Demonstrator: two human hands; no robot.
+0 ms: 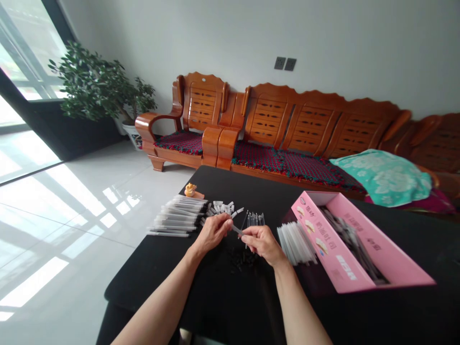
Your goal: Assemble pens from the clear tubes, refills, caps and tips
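Observation:
Over the black table (215,306), my left hand (213,232) and my right hand (262,244) are both closed on one thin translucent pen barrel (237,230) held between them. Just beyond my left hand lie a stack of white finished pens (178,218) and a heap of small white caps (223,208). A row of thin refills (255,219) lies beyond my right hand, and a bundle of clear barrels (296,243) lies to its right. Small black parts (244,261) are scattered under my hands.
An open pink box (359,249) with dark pen parts lies at the right of the table. A small orange figure (190,190) stands at the far left edge. Behind are wooden sofas (287,124), a teal cushion (384,175) and a potted plant (97,88).

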